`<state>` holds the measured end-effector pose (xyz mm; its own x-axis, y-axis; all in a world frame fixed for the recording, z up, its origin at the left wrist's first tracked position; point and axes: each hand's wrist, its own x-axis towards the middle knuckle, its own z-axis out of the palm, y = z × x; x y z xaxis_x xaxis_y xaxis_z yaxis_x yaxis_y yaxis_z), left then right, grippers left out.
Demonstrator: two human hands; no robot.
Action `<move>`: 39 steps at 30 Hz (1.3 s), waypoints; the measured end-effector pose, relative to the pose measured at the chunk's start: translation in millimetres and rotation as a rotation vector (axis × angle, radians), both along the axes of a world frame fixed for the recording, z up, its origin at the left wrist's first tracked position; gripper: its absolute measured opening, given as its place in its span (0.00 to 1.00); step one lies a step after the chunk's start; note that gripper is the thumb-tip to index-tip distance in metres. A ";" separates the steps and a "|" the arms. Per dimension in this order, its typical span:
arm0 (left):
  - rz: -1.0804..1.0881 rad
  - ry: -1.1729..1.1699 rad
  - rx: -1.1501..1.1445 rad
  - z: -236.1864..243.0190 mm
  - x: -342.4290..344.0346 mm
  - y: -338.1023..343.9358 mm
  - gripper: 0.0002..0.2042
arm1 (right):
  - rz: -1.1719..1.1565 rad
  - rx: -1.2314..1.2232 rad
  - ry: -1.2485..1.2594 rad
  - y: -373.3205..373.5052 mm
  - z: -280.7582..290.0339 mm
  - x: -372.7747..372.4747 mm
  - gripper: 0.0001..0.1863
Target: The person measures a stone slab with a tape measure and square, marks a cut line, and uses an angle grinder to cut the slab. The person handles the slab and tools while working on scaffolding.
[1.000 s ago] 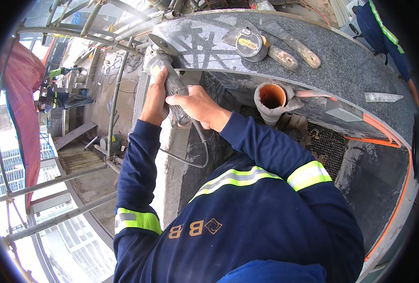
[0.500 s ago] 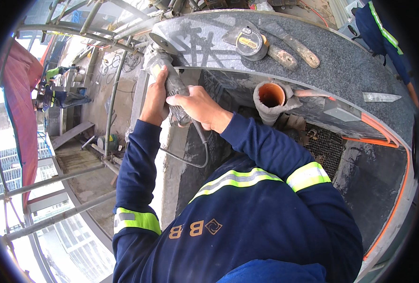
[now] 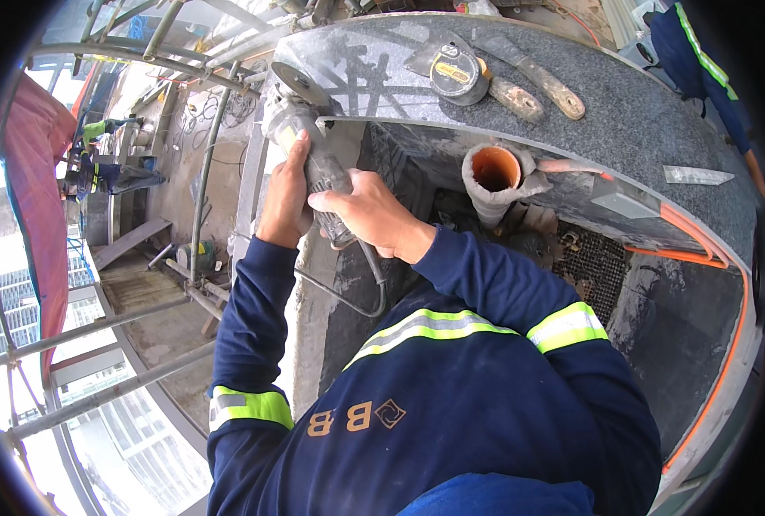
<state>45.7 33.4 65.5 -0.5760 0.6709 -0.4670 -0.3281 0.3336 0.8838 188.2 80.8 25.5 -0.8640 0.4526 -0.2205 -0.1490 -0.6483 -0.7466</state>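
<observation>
An angle grinder (image 3: pixel 314 163) is held in both my hands, its disc (image 3: pixel 296 82) pointing away from me at the left end of a speckled grey stone slab (image 3: pixel 623 129). My left hand (image 3: pixel 284 193) wraps the body near the grinder's head, thumb along the top. Behind it my right hand (image 3: pixel 376 211) grips the rear part, where a cord (image 3: pixel 361 310) loops down. Whether the disc touches the slab's edge I cannot tell. On the slab lie a tape measure (image 3: pixel 458 76), a trowel (image 3: pixel 513 96) and a scraper (image 3: pixel 537 77).
An orange pipe (image 3: pixel 496 168) with a wrapped collar rises from the recess before me. Orange conduit (image 3: pixel 692 228) runs along its right wall. Scaffold tubes (image 3: pixel 215 163) stand at left, with a co-worker (image 3: pixel 111 176) beyond. Another person's dark blue sleeve (image 3: pixel 692 60) shows at far right.
The grinder's disc has tilted slightly, showing more of its face. Both hands have shifted very slightly, still gripping the tool.
</observation>
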 end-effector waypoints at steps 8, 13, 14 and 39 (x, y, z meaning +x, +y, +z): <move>0.012 0.027 0.005 -3.4 3.5 -4.8 0.27 | 0.035 0.030 -0.022 -0.9 2.0 6.6 0.15; 0.016 0.059 -0.004 -0.8 9.2 -5.7 0.26 | 0.041 0.040 -0.058 -2.8 -0.6 8.5 0.16; 0.002 0.065 -0.009 -0.4 9.9 -6.3 0.26 | 0.027 0.056 -0.043 -3.2 -1.3 8.7 0.16; -0.003 0.073 0.011 0.6 25.5 -15.5 0.25 | 0.016 0.026 0.034 -13.6 -0.6 24.1 0.16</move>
<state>71.2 17.9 66.1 -0.6065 0.6773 -0.4163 -0.2615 0.3246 0.9090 212.3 67.2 24.8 -0.8781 0.4434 -0.1797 -0.1638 -0.6316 -0.7578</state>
